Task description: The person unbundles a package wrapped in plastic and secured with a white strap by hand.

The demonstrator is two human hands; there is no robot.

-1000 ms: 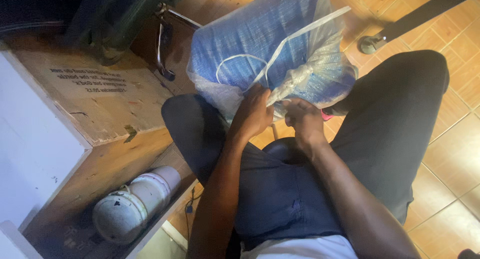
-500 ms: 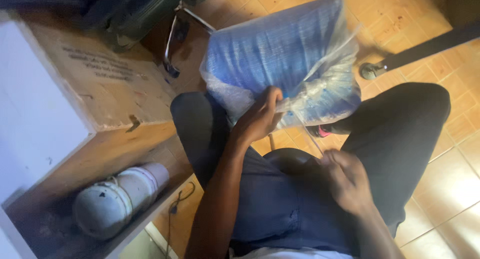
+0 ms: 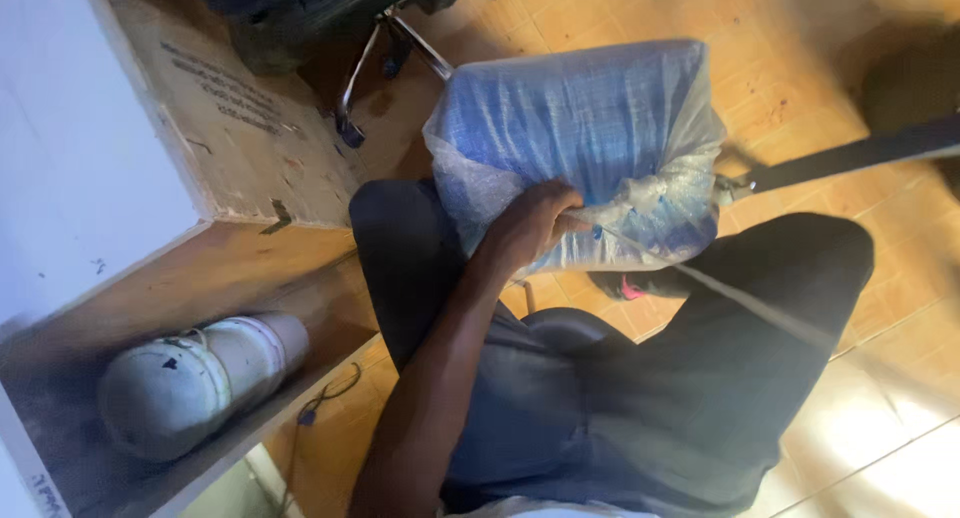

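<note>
Seen from above, seated, knees apart in dark trousers [image 3: 760,378] over an orange tiled floor [image 3: 880,408].

Packages and labels: large blue-and-white woven sack [image 3: 580,138], bulging and wrapped in clear plastic, propped between the knees and leaning on the left thigh; mouth gathered and bunched at its lower right corner. Pale strap [image 3: 740,298] stretched taut from the bunched mouth down toward the lower right, blurred. Wooden crate [image 3: 240,118] at left, upper panel bearing dark stencilled lines; white board [image 3: 70,148] lying against its left side.

Hands: left hand [image 3: 530,223] curled around the gathered plastic at the sack's lower edge, fingers closed tight on it. Right hand out of view.

Against the frame half a second ago: right hand then resting on the right thigh, now gone from the picture; strap now pulled out long and straight; sack larger in the view, left hand in the same grip.

Containers: open lower compartment of the crate holding a white rounded cylinder [image 3: 190,383], scuffed, lying on its side. Chair base [image 3: 380,58] with castors beyond the sack, at top.
</note>
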